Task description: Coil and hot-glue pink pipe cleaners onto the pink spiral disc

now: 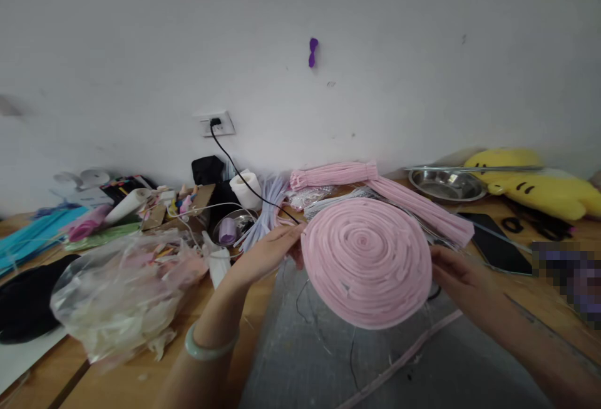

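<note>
A large pink spiral disc [367,262] of coiled pipe cleaners is held upright above a grey mat [323,359]. My left hand [270,252] grips its left rim, fingers pinched on the edge; a pale green bangle sits on that wrist. On the disc's right rim my right hand [454,272] is closed, with the fingertips hidden behind the disc. A loose pink strand [404,359] trails from the disc across the mat.
Bundles of pink pipe cleaners [334,175] lie behind the disc. A crumpled plastic bag [119,296] sits to the left, and a phone [498,245], a steel bowl [446,185] and a yellow plush toy [535,186] to the right. A black cable [244,174] runs from the wall socket.
</note>
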The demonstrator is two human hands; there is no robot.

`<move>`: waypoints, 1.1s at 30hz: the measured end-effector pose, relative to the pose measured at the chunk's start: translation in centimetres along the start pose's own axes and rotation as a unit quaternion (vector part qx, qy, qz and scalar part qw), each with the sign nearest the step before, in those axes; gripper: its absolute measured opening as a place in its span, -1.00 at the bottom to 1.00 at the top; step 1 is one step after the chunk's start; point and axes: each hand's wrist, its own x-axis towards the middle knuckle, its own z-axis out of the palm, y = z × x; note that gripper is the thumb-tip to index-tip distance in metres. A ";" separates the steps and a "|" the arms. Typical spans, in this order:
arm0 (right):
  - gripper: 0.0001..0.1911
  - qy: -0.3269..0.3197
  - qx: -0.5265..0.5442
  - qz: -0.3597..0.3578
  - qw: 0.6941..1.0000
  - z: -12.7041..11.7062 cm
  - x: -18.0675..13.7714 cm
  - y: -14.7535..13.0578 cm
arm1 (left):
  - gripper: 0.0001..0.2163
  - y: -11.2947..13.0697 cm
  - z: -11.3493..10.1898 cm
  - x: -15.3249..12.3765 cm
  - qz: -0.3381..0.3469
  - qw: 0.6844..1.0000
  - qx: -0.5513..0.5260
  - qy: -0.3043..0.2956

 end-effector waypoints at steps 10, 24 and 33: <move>-0.70 0.105 -0.015 -0.007 0.994 -0.4 1.2 -0.2 | -0.71 0.1 0.2 -0.3 -0.056 0.977 -0.200 -0.056; -0.63 0.052 -0.033 -0.029 0.998 -0.8 1.6 1.1 | -0.73 -0.6 0.7 0.5 -0.094 0.920 -0.356 -0.131; -0.51 0.051 -0.002 -0.005 0.999 -0.6 1.6 1.1 | -0.73 -0.6 1.3 0.3 -0.072 0.912 -0.384 -0.124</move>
